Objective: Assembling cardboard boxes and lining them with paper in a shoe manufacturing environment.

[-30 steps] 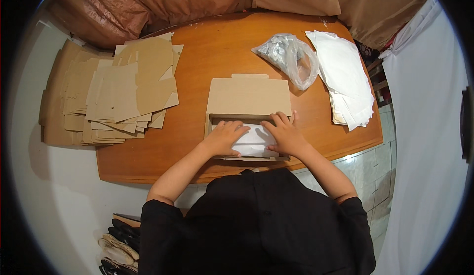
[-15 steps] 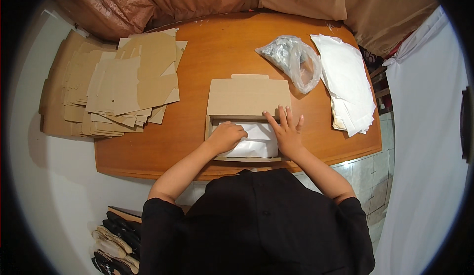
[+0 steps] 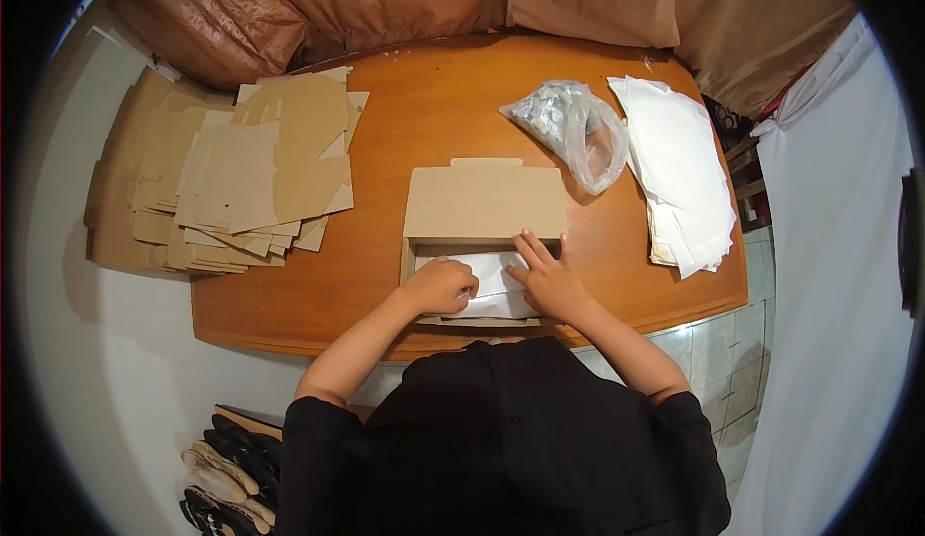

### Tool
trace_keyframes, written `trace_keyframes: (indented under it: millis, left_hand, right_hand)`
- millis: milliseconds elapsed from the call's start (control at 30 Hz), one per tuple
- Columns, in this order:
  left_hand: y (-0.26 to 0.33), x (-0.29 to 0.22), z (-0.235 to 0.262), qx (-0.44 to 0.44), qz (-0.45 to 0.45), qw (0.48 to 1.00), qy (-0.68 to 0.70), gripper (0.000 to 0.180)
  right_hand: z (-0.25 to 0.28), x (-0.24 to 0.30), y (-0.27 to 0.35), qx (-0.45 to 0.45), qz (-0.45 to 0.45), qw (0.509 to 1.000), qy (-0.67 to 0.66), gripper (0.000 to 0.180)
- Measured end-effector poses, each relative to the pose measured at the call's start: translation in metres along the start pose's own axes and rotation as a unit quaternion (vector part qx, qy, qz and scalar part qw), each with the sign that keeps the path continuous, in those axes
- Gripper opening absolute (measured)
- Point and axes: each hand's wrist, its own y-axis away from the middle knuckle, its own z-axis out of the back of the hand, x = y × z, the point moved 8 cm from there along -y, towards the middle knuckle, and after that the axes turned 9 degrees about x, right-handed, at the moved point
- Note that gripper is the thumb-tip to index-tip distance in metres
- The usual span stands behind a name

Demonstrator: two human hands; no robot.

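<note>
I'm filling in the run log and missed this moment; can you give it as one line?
left hand: fist on white packet | right hand: flat on packet | open cardboard box: holds packet | table: flat cardboard stack, plastic bag

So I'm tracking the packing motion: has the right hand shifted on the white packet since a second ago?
Yes. The right hand has slid toward the open cardboard box's lid hinge, fingers now reaching the box's far inner edge.

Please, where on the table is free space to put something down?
Bare wood shows between the flat cardboard stack and the open box, and beyond the box toward the curtain. It is crowded at right, with the plastic bag and white sheets.
</note>
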Motion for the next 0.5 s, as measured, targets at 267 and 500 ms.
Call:
trace_keyframes:
  millis: [267,500]
  left_hand:
    - [0.005,-0.017,-0.008,-0.109,0.079,0.99,-0.05,0.037]
    - [0.021,-0.009,-0.041,-0.058,0.256,0.965,-0.029,0.04]
  right_hand:
    - [-0.013,-0.003,0.005,0.061,0.009,0.998,-0.004,0.024]
    - [0.066,-0.114,-0.015,-0.207,-0.029,0.946,-0.249,0.013]
